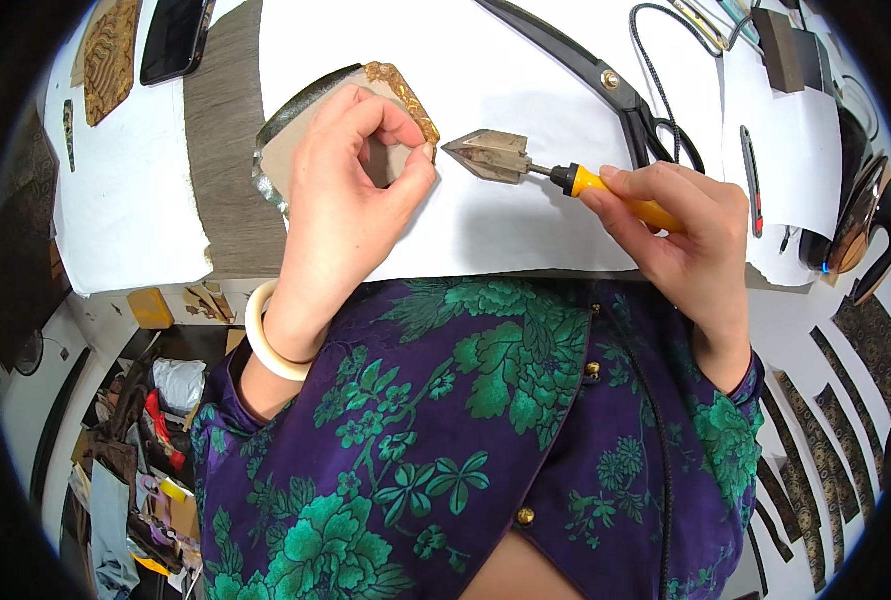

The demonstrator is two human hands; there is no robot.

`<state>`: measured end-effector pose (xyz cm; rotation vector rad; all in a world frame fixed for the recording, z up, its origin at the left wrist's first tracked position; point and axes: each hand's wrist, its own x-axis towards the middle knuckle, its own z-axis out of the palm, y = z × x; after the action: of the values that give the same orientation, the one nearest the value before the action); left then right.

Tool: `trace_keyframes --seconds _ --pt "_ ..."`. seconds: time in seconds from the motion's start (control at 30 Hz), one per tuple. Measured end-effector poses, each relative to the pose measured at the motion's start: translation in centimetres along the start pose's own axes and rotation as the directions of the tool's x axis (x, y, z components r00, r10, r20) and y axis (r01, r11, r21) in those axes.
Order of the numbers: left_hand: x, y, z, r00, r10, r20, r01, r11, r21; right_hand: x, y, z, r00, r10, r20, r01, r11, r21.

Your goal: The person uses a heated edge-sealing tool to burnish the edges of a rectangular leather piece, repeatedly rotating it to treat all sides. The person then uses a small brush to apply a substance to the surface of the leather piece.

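Note:
My left hand [351, 190] pinches the right edge of a beige panel [284, 150] between thumb and fingers. The panel has angled corners, a dark shiny border along its left and upper sides, and a gold-brown patterned strip [398, 85] at the upper right. Much of its face is hidden by the hand. My right hand [681, 215] is closed around the yellow handle of a tool with a spear-shaped metal head [496, 156]. Its tip points left, a short gap away from the panel's edge and my left thumb.
Large black scissors [621, 90] lie beyond my right hand, beside a black cord [641, 40]. A utility knife [753, 180] rests farther right. At the upper left are a phone [176, 40], a patterned brown piece [112, 60] and a grey-brown strip [224, 150].

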<state>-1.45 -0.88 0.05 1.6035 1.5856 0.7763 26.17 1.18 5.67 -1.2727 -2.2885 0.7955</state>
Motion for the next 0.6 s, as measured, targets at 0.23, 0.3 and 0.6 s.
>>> trace_keyframes --seconds 0.23,0.3,0.6 --pt "0.14 0.38 0.0 0.999 -0.045 0.014 0.045 0.999 -0.023 0.07 0.44 0.5 0.998 -0.038 -0.051 0.039 0.999 0.032" --pt "0.08 0.43 0.02 0.998 -0.055 0.009 0.055 0.998 -0.039 0.19 0.57 0.55 0.997 -0.051 -0.055 0.053 0.998 0.039" --pt "0.05 0.26 -0.57 0.998 -0.047 0.048 0.048 0.999 -0.022 0.49 0.12 0.21 0.999 -0.045 0.022 0.046 0.998 -0.04"
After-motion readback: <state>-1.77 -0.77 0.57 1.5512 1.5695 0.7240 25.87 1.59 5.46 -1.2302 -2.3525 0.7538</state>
